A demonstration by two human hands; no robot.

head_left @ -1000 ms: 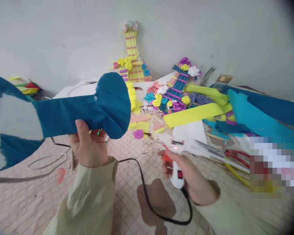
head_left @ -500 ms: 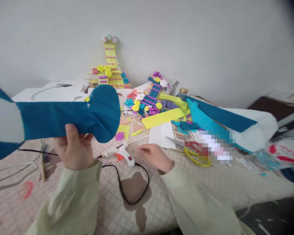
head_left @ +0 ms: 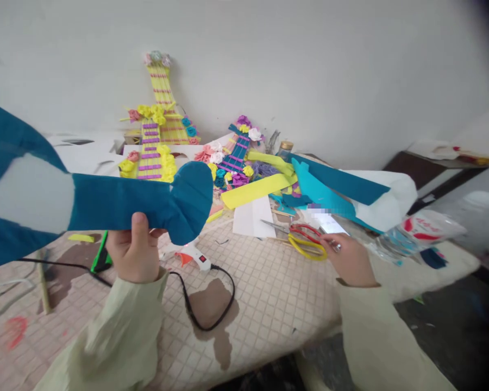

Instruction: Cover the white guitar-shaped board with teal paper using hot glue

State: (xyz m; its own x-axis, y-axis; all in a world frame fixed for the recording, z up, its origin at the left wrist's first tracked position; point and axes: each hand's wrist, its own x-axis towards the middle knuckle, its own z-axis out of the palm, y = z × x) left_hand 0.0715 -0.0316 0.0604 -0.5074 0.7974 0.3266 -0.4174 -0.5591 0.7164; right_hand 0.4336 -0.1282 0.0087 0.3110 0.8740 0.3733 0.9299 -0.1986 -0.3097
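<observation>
My left hand (head_left: pixel 136 252) grips the narrow neck of a blue-covered cutout (head_left: pixel 118 202), thumb in front and fingers behind; the cutout's wide part has a white area and runs off the left edge. Over at the right, my right hand (head_left: pixel 348 258) is closed at the lower end of a phone (head_left: pixel 330 222), beside scissors (head_left: pixel 309 241) with red and yellow handles. Whether its fingers hold the phone or something small is unclear. A white glue gun (head_left: pixel 195 254) lies on the table between the hands, partly behind the cutout's rounded end.
Flower-trimmed yellow (head_left: pixel 161 87) and blue (head_left: pixel 238 152) woven pieces stand near the wall. Yellow paper strips (head_left: pixel 252 190), a white sheet (head_left: pixel 252 217) and blue paper (head_left: pixel 346 182) lie mid-table. A clear plastic bottle (head_left: pixel 403 236) is at the right, a black cord (head_left: pixel 185 304) in front.
My right hand has moved right, from beside the glue gun to the phone and scissors. My left hand still holds the cutout, which has shifted slightly right. The view has turned right.
</observation>
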